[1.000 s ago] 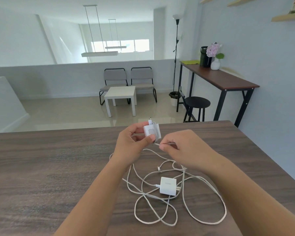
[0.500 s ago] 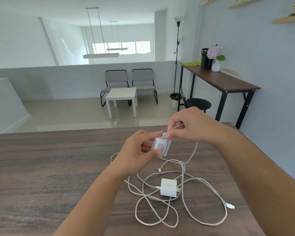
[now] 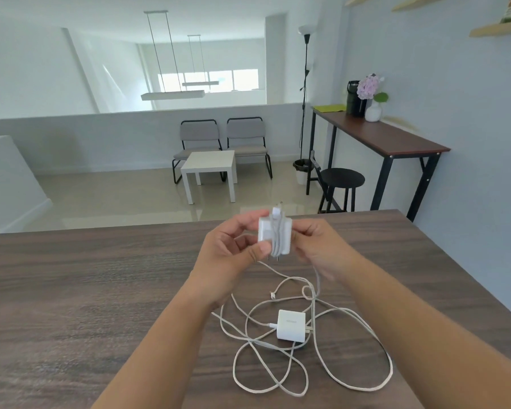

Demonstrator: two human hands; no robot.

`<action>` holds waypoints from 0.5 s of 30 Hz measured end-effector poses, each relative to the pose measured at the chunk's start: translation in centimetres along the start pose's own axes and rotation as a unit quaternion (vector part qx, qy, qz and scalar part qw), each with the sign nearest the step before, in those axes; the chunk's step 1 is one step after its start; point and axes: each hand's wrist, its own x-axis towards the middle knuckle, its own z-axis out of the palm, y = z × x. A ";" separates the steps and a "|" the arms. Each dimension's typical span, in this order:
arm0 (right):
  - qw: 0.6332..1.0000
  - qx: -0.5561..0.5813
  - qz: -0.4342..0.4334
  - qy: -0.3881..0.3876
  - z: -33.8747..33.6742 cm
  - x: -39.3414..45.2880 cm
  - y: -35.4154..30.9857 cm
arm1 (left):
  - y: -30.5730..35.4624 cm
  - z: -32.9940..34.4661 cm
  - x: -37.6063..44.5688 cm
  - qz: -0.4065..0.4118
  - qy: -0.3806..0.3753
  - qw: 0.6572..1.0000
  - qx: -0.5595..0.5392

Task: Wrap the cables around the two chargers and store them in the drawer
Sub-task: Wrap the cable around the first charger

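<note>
My left hand (image 3: 233, 246) holds a white charger (image 3: 273, 234) above the table, thumb on its near face. A few turns of white cable run round the charger's middle. My right hand (image 3: 316, 246) is beside the charger's right edge and pinches the cable, which hangs down from it to the table. A second white charger (image 3: 291, 325) lies flat on the wooden table (image 3: 101, 290), with loose white cable (image 3: 278, 376) looped and tangled around it. No drawer is in view.
The table's far edge runs just behind my hands and its right edge slants down at the right. Beyond it stand a white side table (image 3: 210, 166), two grey chairs, a black stool (image 3: 341, 178) and a tall desk (image 3: 381, 134) by the wall.
My right hand has come down from above the charger to its right side, carrying the cable over it. More cable now lies wound on the charger. The second charger has not moved.
</note>
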 end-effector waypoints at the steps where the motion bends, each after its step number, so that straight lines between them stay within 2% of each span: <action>1: 0.999 -0.031 0.003 0.026 0.6 -0.2 0.6 | -0.1 0.1 0.3 0.004 0.032 0.999 -0.017; 3: 0.992 -0.110 -0.007 0.064 1.4 -0.9 1.7 | -0.3 -0.1 1.0 0.009 0.098 0.995 -0.024; 5: 0.979 -0.198 -0.028 0.046 2.1 -1.8 2.0 | -0.6 -0.3 1.7 0.005 0.155 0.987 -0.028; 8: 0.931 -0.353 -0.089 0.008 3.0 -2.9 1.7 | -0.9 -0.6 2.3 -0.008 0.211 0.977 -0.017; 11: 0.886 -0.442 -0.140 -0.020 3.2 -3.4 0.4 | -1.3 -1.0 2.5 -0.019 0.237 0.971 0.022; 15: 0.871 -0.467 -0.153 0.005 2.7 -3.5 -1.8 | -1.5 -1.6 2.1 -0.039 0.230 0.971 0.058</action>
